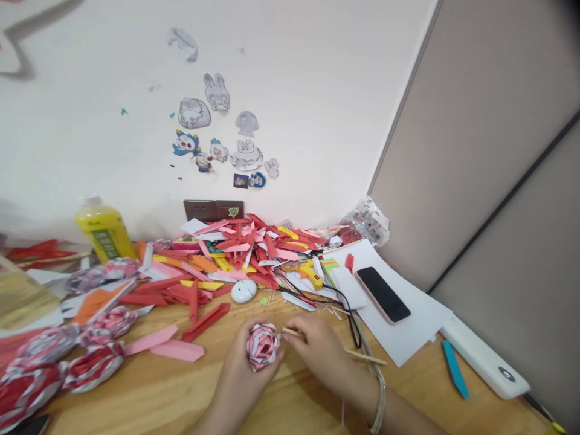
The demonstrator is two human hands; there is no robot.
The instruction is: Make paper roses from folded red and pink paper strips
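My left hand (244,368) is closed around a pink and white folded-paper rose (263,346), whose layered petals face up toward me. Just to its right, my right hand (317,347) pinches a thin wooden stick (368,356). One end of the stick points at the rose's right side, and the other sticks out beyond the wrist. Whether the tip touches the petals I cannot tell. Both hands are above the wooden table (181,386), near its front. On the left lie other finished paper roses, including a red and white one (95,367).
A heap of red, pink and yellow folded paper strips (254,244) lies against the wall. Beside it are a yellow glue gun (310,272) with a black cable, a white oval object (243,291) and a yellow bottle (106,232). A phone (383,294) rests on white paper (399,344).
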